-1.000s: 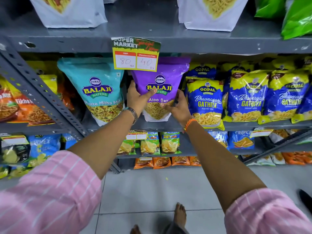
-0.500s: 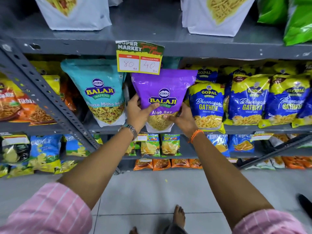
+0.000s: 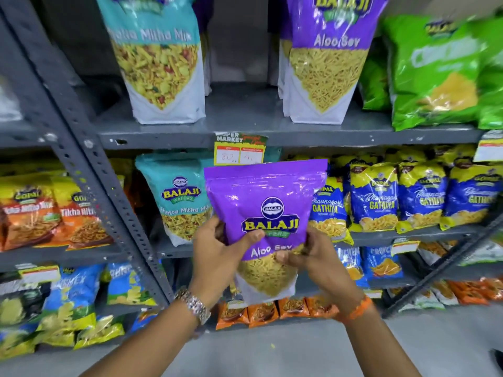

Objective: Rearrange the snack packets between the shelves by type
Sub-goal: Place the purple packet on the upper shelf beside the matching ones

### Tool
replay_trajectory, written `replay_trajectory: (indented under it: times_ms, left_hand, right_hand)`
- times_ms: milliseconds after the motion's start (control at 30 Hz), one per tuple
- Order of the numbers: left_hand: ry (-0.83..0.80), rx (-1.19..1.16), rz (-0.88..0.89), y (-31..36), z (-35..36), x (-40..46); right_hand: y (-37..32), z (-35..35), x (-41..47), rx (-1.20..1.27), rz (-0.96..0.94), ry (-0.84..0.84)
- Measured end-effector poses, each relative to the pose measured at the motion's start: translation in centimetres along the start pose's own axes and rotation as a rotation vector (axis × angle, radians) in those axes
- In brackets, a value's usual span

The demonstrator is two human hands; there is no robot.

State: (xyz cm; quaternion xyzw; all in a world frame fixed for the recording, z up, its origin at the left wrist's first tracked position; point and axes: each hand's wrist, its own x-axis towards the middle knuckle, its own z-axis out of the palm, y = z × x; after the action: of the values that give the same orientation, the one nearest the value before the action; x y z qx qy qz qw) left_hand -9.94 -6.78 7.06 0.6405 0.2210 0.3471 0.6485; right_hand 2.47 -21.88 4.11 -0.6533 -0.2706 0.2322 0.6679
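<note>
A purple Balaji Aloo Sev packet (image 3: 265, 197) is held upright in front of the middle shelf (image 3: 408, 236). My left hand (image 3: 217, 254) grips its lower left side. My right hand (image 3: 313, 257) grips its lower right side. On the upper shelf (image 3: 245, 131) stands a matching purple Aloo Sev packet (image 3: 329, 55) at the right and a teal Khatta Mitha Mix packet (image 3: 160, 58) at the left. A second teal Khatta Mitha Mix packet (image 3: 177, 197) stands on the middle shelf, just left of the held packet.
Blue-yellow Gopal Gathiya packets (image 3: 397, 197) fill the middle shelf's right side. Green packets (image 3: 435, 69) sit at the upper right. Orange packets (image 3: 51, 213) lie left of a slanted grey rack post (image 3: 89, 164). A yellow price tag (image 3: 239, 152) hangs from the upper shelf's edge.
Both hands have pulled the purple Aloo Sev packet out of the middle shelf and towards me. The view has tilted up, so the upper shelf's packets now show in full.
</note>
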Motion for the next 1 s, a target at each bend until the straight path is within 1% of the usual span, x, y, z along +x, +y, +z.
replay_trajectory:
  times_ms: [133,233,367,467,600,667,733,833,1000]
  left_hand:
    - [-0.013,-0.031,0.132,6.8,-0.1,0.7]
    - [-0.048,-0.110,0.219,11.8,0.2,2.8]
    - [-0.059,-0.133,0.348,17.9,1.1,6.4]
    - [-0.069,-0.116,0.392,20.9,1.8,10.0]
    - [-0.131,-0.079,0.381,23.1,2.8,15.1]
    - [-0.152,-0.060,0.363,23.4,3.4,17.2]
    - [-0.160,-0.062,0.335,23.2,3.8,19.0]
    - [-0.160,-0.047,0.300,22.4,4.0,21.1]
    - [-0.115,-0.004,0.269,21.9,4.3,22.9]
  right_hand:
    - [-6.8,0.9,-0.3,0.019,-0.127,0.006]
    - [-12.1,1.6,0.7,0.038,-0.251,0.023]
    - [-17.9,2.2,3.9,0.039,-0.394,0.045]
    - [-21.1,2.8,6.8,0.012,-0.456,0.100]
    - [-23.5,3.2,11.4,-0.064,-0.474,0.241]
    - [-24.1,3.4,13.3,-0.147,-0.475,0.328]
    - [-24.1,3.7,14.6,-0.170,-0.450,0.375]
    - [-23.6,4.2,15.9,-0.213,-0.437,0.429]
    - [-23.3,5.1,16.7,-0.279,-0.446,0.530]
